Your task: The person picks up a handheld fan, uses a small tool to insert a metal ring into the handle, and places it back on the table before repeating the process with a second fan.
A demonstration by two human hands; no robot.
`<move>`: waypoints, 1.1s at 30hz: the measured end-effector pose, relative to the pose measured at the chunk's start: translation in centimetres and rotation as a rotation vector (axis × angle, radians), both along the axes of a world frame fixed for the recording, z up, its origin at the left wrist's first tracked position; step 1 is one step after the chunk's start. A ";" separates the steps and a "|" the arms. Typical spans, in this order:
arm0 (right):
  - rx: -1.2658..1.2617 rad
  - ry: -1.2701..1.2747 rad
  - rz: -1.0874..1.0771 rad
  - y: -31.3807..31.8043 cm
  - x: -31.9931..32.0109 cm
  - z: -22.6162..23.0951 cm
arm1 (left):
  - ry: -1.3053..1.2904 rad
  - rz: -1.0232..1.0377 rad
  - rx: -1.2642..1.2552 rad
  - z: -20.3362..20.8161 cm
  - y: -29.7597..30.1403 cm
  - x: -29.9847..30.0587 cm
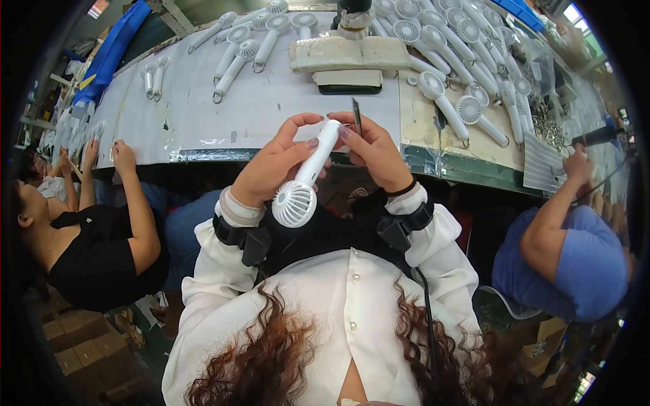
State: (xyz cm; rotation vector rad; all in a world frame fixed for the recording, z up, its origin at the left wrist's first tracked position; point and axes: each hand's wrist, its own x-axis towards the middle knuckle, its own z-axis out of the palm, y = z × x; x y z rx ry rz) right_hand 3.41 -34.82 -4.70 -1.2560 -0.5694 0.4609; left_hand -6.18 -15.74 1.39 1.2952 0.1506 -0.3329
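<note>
A white handheld fan (318, 159) is tilted in front of my chest, its round grille toward me and the end of its handle pointing away. My left hand (281, 157) is closed round the handle, thumb along its side. At the handle's far end, the thumb and fingers of my right hand (379, 154) pinch close against it. A slim metal tool (357, 116) sticks up from between the right fingers; its exact kind cannot be made out. Whatever small part lies between the right fingertips is hidden.
The white-covered table (223, 122) curves ahead, with many handheld fans (440, 40) piled at the right and several at the back left. A padded stand (359, 54) rises in the middle. Metal rings (548, 128) lie far right. People work on both sides, one holding a dark tool (599, 135).
</note>
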 end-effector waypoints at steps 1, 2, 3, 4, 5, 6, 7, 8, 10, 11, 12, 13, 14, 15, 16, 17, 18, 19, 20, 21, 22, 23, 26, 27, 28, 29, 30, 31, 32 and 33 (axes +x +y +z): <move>0.006 0.128 0.035 0.0 -0.1 0.0 | 0.000 -0.044 -0.160 -0.6 0.4 0.2; 0.011 0.256 0.070 0.1 -0.1 0.1 | 0.000 -0.091 -0.319 -1.4 0.8 0.5; 0.013 0.247 0.070 0.2 -0.1 0.1 | 0.002 -0.140 -0.477 -1.9 1.1 0.8; -0.002 0.279 0.032 0.4 0.0 0.1 | -0.006 -0.143 -0.475 -2.4 1.2 0.9; -0.016 0.313 -0.007 0.6 0.0 0.2 | -0.035 -0.112 -0.596 -2.7 1.1 1.0; -0.030 0.346 -0.047 0.8 0.0 0.3 | -0.063 -0.081 -0.717 -2.9 0.9 1.0; -0.027 0.340 -0.048 1.0 0.1 0.4 | -0.090 -0.049 -0.837 -3.1 0.8 1.1; -0.027 0.332 -0.055 1.3 0.1 0.4 | -0.094 -0.052 -0.836 -2.9 0.6 1.0; -0.025 0.316 -0.064 1.8 0.1 0.4 | -0.157 0.114 -0.691 -2.3 0.1 0.6; -0.022 0.312 -0.057 1.9 0.2 0.4 | -0.189 0.199 -0.616 -2.1 0.0 0.6; -0.066 0.283 -0.072 2.0 0.3 0.3 | -0.196 0.205 -0.612 -2.7 0.2 0.8; -0.108 0.250 -0.075 2.2 0.3 0.4 | -0.240 0.200 -0.520 -4.0 0.9 1.1; -0.148 0.217 -0.076 2.5 0.4 0.4 | -0.282 0.197 -0.426 -5.3 1.6 1.4; -0.142 0.210 -0.056 2.7 0.6 0.2 | -0.319 0.191 -0.332 -5.1 1.8 1.6; -0.131 0.202 -0.051 2.7 0.8 0.0 | -0.328 0.210 -0.321 -4.8 2.0 1.6; -0.120 0.194 -0.046 2.8 1.0 -0.3 | -0.301 0.250 -0.078 -4.6 1.9 1.6; -0.110 0.187 -0.042 2.8 1.3 -0.3 | -0.265 0.288 0.163 -3.8 1.5 1.8; -0.106 0.184 -0.022 3.0 1.5 -0.1 | -0.221 0.322 0.403 -3.3 1.3 2.0; -0.094 0.156 -0.049 3.3 1.5 0.1 | -0.219 0.340 0.410 -3.3 1.3 2.2; -0.083 0.130 -0.078 3.5 1.5 0.2 | -0.374 0.340 0.568 -3.4 1.5 2.7; -0.073 0.106 -0.112 3.7 1.5 0.2 | -0.526 0.332 0.724 -3.5 1.9 3.3; -0.076 0.111 -0.108 3.4 1.7 0.0 | -0.677 0.313 0.875 -3.6 2.1 3.9; -0.043 0.008 -0.169 2.3 3.0 -1.3 | -0.486 0.135 1.039 -3.1 3.5 5.8; -0.052 0.022 -0.181 1.8 3.0 -1.5 | -0.394 0.039 1.117 -2.9 3.8 6.1; -0.061 0.029 -0.190 1.4 3.1 -1.1 | -0.394 0.015 1.107 -2.7 4.1 6.6; -0.069 0.038 -0.200 0.9 3.2 -0.8 | -0.353 -0.021 1.091 -2.4 4.4 6.9; -0.074 0.040 -0.210 0.4 3.3 -0.6 | -0.317 -0.054 1.079 -1.9 4.8 7.4; -0.076 0.047 -0.230 0.0 3.3 -0.9 | -0.281 -0.087 1.068 -1.8 4.9 7.7; -0.043 0.065 -0.221 -0.3 3.1 -1.1 | -0.287 -0.107 1.064 -2.1 5.0 7.6; -0.007 0.081 -0.207 -0.3 3.0 -1.3 | -0.314 -0.085 1.016 -2.5 5.2 7.5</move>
